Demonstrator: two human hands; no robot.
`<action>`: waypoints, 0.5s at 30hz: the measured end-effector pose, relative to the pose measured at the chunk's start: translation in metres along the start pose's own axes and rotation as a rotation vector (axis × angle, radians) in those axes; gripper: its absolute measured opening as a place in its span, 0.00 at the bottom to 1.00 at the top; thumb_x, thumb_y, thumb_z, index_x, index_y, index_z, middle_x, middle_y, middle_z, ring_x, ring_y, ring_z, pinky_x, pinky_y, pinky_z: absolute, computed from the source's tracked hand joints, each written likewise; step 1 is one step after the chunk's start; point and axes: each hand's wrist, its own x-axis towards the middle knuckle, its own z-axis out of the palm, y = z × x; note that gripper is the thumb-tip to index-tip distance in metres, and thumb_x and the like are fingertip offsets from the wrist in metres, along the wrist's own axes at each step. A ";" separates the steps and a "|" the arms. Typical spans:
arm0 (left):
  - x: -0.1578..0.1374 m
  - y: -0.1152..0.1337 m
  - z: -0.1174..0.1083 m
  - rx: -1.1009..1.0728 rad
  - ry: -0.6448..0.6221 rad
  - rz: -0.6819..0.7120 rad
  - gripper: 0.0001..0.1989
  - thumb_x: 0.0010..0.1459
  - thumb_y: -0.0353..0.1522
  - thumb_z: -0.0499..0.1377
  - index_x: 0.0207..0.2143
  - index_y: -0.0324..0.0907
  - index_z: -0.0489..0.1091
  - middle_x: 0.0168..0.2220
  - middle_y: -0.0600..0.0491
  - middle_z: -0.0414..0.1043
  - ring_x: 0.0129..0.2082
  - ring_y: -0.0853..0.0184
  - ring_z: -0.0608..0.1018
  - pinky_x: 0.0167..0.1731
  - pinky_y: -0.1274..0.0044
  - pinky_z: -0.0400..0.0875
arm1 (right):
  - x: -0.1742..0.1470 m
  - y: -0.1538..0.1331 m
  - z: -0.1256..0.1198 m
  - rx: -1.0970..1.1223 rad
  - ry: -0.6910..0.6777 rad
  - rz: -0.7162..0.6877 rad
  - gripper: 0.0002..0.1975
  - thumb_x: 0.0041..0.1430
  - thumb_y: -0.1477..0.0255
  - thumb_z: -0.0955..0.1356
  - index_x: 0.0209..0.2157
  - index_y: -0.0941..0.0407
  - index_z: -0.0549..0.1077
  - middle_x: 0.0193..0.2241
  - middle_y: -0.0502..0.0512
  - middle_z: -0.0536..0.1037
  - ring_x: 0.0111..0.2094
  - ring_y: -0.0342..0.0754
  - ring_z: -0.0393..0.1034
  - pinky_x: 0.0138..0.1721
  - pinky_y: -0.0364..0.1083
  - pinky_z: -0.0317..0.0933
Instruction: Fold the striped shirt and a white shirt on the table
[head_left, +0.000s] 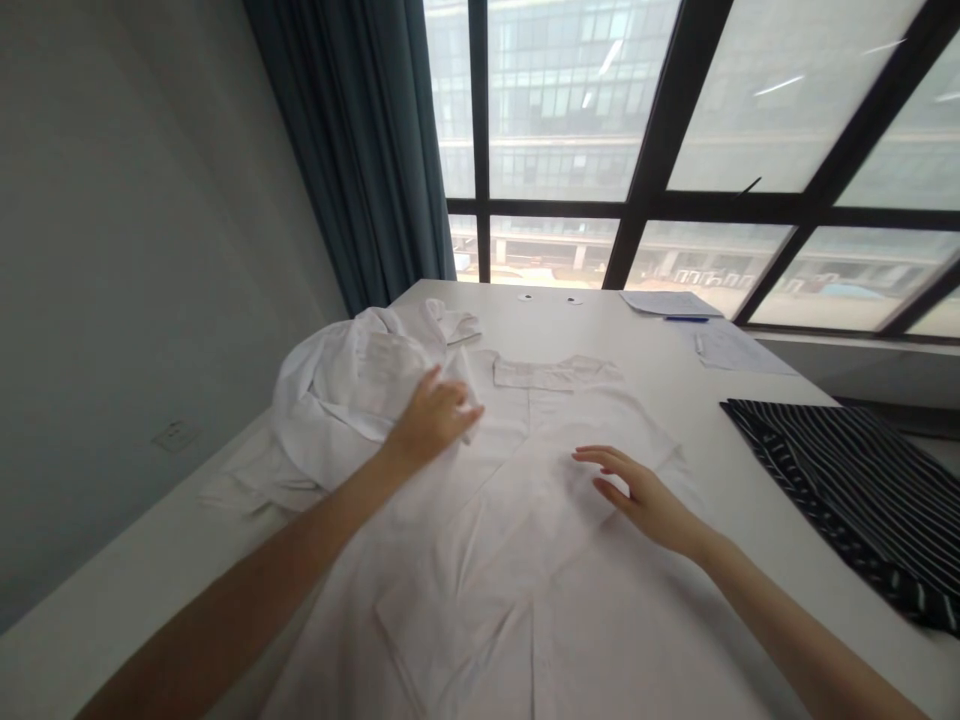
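Note:
A white coat (517, 520), seemingly a lab coat, lies spread over the table, its collar (532, 375) toward the window. At the coat's upper left, my left hand (431, 415) has its fingers curled around a raised fold of the white cloth; slight blur hides the exact grip. My right hand (637, 495) hovers over or lightly touches the right side of the coat, fingers stretched and thumb apart, holding nothing. A bunched heap of white cloth (337, 380) rests left of the collar, beyond my left forearm.
A black striped cloth (862, 490) lies at the table's right edge. Papers (742, 345) and a blue pen (686, 319) are at the far right. Two small white round pieces (574, 300) sit near the back edge. A wall (150, 300) borders the left; a blue curtain (367, 150) hangs behind.

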 end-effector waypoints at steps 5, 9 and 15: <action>-0.019 0.074 0.008 -0.378 -0.282 0.308 0.22 0.60 0.26 0.55 0.56 0.50 0.67 0.58 0.50 0.66 0.64 0.60 0.61 0.66 0.56 0.41 | -0.005 -0.008 0.002 0.086 -0.039 0.081 0.19 0.65 0.68 0.61 0.56 0.49 0.66 0.56 0.57 0.70 0.54 0.51 0.68 0.54 0.55 0.65; -0.033 0.067 0.011 -0.550 -0.159 -0.033 0.30 0.57 0.24 0.49 0.62 0.46 0.58 0.65 0.44 0.55 0.67 0.56 0.55 0.64 0.54 0.45 | -0.003 -0.010 0.002 0.104 -0.043 0.163 0.20 0.64 0.68 0.61 0.57 0.50 0.65 0.54 0.59 0.71 0.49 0.51 0.71 0.49 0.55 0.68; -0.048 0.042 0.032 -0.568 0.249 -0.718 0.28 0.54 0.24 0.46 0.59 0.40 0.59 0.55 0.43 0.63 0.59 0.57 0.65 0.60 0.60 0.59 | 0.034 -0.021 0.022 0.116 -0.010 0.056 0.18 0.64 0.68 0.61 0.55 0.51 0.66 0.55 0.59 0.71 0.52 0.52 0.68 0.51 0.55 0.66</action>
